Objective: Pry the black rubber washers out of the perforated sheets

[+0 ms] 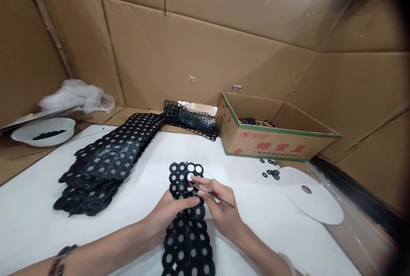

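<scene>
A black rubber strip of joined rings runs away from me over the white table. My left hand grips it from the left, the thumb pressed across its top. Several openings at its far right end are larger than the others. My right hand is closed on a thin metal tool, held like a pencil. The tool's tip is over the right half of the strip; the fingers partly hide it, so I cannot tell whether it is tweezers or a pick.
Stacked black ring sheets lie at left, and emptied-looking mesh strips behind. A cardboard box holds black rings. Loose rings lie near a white disc. A white bowl and plastic bag are far left.
</scene>
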Action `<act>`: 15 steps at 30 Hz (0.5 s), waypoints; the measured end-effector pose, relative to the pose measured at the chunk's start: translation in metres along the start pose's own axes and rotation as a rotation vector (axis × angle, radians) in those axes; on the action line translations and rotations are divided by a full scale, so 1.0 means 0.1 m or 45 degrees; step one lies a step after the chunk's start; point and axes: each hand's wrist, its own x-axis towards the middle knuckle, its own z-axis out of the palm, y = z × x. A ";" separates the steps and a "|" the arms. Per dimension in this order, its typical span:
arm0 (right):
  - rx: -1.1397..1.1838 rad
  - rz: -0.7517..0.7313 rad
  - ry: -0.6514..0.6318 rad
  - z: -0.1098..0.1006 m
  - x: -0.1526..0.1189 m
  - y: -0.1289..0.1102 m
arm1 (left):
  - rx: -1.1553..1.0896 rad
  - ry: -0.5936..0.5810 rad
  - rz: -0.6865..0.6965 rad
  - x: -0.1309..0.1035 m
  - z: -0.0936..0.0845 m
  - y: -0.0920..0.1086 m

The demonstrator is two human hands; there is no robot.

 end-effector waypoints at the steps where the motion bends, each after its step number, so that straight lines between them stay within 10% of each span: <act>1: -0.067 -0.083 0.013 -0.01 -0.01 -0.02 | 0.005 0.024 0.015 -0.01 0.00 0.01; 15: -0.658 -0.612 -0.085 -0.05 -0.11 0.10 | -0.020 0.097 0.088 -0.06 0.02 -0.02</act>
